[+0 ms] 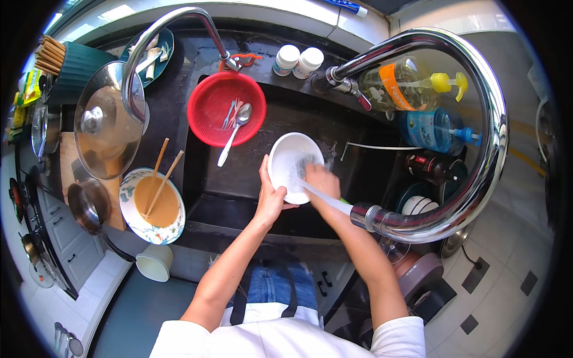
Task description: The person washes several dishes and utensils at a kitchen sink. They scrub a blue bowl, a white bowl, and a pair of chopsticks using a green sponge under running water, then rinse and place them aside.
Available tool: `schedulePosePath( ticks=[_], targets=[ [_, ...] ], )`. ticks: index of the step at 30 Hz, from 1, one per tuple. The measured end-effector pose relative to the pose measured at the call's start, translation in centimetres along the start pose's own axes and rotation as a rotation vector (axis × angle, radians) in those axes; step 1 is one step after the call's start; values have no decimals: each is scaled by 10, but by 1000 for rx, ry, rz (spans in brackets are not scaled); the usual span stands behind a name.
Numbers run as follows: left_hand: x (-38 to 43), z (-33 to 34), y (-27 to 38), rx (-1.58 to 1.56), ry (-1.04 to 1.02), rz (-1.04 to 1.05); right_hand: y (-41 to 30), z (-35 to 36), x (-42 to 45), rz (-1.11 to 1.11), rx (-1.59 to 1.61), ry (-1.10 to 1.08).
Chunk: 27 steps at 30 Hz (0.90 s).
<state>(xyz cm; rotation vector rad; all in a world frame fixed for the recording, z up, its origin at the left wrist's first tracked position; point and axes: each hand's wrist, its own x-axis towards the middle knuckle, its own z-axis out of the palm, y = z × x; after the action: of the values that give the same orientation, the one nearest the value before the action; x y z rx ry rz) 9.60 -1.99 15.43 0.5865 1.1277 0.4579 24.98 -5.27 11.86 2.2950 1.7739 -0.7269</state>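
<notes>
My left hand (270, 194) grips a white bowl (284, 156) by its near left rim, thumb on the edge. The bowl is tilted over the black sink (250, 179). Water from the chrome faucet (488, 179) on the right streams toward the bowl. My right hand (326, 181) is at the bowl's right side, blurred, with its fingers over the inside. A grey blur lies by those fingers; whether it is a scrubber or splashing water is unclear. Left of the bowl, a red plastic colander (201, 107) holds a metal spoon (243, 115) and small plastic forks (230, 114).
On the left are a patterned bowl (127, 192) of brown liquid with chopsticks (165, 179), a small pan (80, 208) and a glass lid (109, 152). Two white bottles (286, 56) stand behind the sink. Pump bottles (421, 129) line the right side; a second faucet (165, 18) arches at left.
</notes>
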Motion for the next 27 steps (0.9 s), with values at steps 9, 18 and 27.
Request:
schedulePosePath(
  ticks=[9, 18, 27],
  targets=[
    [-4, -6, -7, 45, -101, -18, -3, 13, -19, -146, 616, -312],
    [-9, 8, -6, -26, -235, -228, -6, -15, 20, -368, 218, 317],
    [-10, -18, 22, 151, -383, -326, -10, -44, 25, -905, 1, 185]
  ],
)
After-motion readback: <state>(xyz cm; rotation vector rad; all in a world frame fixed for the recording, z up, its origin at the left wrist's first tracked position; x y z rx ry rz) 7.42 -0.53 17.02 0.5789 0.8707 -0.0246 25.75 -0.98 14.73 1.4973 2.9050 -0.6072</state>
